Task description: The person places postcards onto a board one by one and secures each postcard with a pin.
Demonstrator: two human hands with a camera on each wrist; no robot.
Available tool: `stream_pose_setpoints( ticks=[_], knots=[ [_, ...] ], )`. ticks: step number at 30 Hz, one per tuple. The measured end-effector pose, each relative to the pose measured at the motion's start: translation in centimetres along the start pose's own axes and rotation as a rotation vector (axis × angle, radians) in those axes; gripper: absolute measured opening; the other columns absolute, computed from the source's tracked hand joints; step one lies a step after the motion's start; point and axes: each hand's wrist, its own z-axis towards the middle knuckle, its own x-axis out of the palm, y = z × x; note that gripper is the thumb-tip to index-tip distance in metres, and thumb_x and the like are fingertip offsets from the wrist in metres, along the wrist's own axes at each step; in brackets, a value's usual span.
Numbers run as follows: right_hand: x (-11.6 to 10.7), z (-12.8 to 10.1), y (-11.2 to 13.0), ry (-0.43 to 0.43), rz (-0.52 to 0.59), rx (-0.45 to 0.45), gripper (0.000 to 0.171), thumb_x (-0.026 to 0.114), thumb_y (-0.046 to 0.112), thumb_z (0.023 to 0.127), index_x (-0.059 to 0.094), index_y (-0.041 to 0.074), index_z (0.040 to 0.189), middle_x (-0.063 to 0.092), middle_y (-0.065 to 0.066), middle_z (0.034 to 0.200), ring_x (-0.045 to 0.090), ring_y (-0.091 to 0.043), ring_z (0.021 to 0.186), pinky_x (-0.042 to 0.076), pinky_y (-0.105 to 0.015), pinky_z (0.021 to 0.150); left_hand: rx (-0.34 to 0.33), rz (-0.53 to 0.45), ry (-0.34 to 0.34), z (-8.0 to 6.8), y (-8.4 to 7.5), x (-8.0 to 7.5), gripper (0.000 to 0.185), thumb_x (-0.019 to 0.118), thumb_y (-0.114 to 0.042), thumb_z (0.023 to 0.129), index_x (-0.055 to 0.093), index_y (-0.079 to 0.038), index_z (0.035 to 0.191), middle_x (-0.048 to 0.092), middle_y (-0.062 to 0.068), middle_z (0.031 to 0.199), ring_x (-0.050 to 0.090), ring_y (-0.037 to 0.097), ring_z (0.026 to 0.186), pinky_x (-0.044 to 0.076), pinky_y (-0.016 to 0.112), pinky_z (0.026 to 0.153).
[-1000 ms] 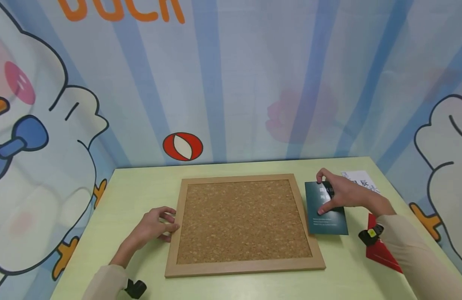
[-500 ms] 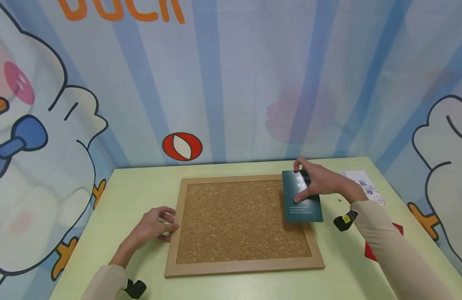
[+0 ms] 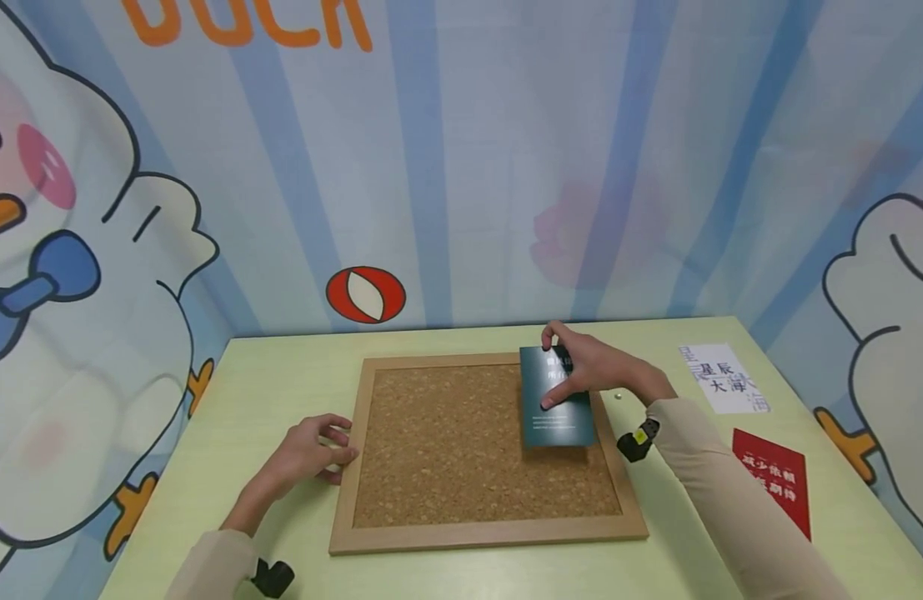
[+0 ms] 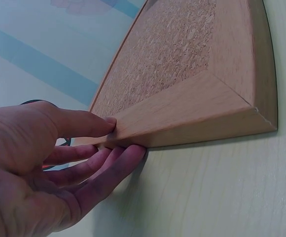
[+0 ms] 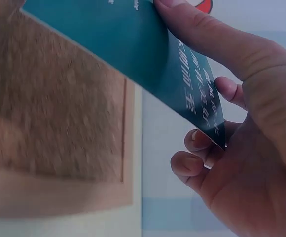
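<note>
Duck-print backdrop, pale green counter [image 3: 281,375], corkboard [image 3: 469,450] in the middle.

Right hand [image 3: 592,367] pinches a dark teal card [image 3: 554,408] over the board's upper right corner, so that grip is grasping it. Left hand [image 3: 307,450] rests straight fingers [image 4: 108,168] against the frame's left edge, holding nothing. White card [image 3: 719,379] and red card [image 3: 776,479] lie off to the right.

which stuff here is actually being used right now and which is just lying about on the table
In use:
- dark green card, pinched by the right hand over the cork board
- cork board, its wooden frame touched by the left hand

Lying about:
- white paper with black characters
- red card
- small pale pin-like object beside the frame
</note>
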Motion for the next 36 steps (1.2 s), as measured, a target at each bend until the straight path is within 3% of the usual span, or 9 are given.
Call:
stream_pose_setpoints(
  ticks=[7,22,30,36],
  knots=[
    [2.6,1.9,0.5,0.035,0.067,0.001,0.075,0.094,0.036,0.077,0.038,0.014,0.121,0.056,-0.011,0.103,0.055,-0.024,0.087,0.045,-0.039,0.073,-0.016,-0.002,-0.006,-0.2,0.2,0.1,0.052,0.077,-0.003,0.093,0.053,0.007,0.137,0.063,0.021,0.116,0.069,0.022,0.082,0.063,0.039,0.066],
    [8.4,6.3,3.3,0.085,0.092,-0.076,0.082,0.097,0.039,0.073,0.041,0.013,0.126,0.05,-0.007,0.12,0.053,-0.023,0.103,0.047,-0.039,0.089,-0.011,-0.003,-0.014,-0.3,-0.1,0.2,0.052,0.077,-0.003,0.093,0.053,0.007,0.138,0.063,0.021,0.116,0.068,0.022,0.082,0.063,0.039,0.066],
    [10.8,7.4,5.4,0.111,0.02,-0.095,0.084,0.096,0.047,0.071,0.043,0.014,0.127,0.054,-0.003,0.112,0.054,-0.019,0.097,0.048,-0.035,0.085,-0.019,-0.008,-0.025,-0.1,0.2,0.2,0.05,0.076,-0.001,0.093,0.054,0.005,0.137,0.063,0.02,0.116,0.068,0.022,0.081,0.063,0.038,0.066],
    [12.1,7.9,6.2,0.123,0.068,-0.109,0.081,0.097,0.039,0.072,0.041,0.013,0.125,0.053,-0.004,0.112,0.054,-0.019,0.097,0.047,-0.034,0.087,-0.02,-0.011,-0.024,-0.1,0.3,0.2,0.05,0.076,-0.002,0.093,0.055,0.005,0.137,0.064,0.02,0.116,0.069,0.022,0.081,0.063,0.038,0.066]
  ],
)
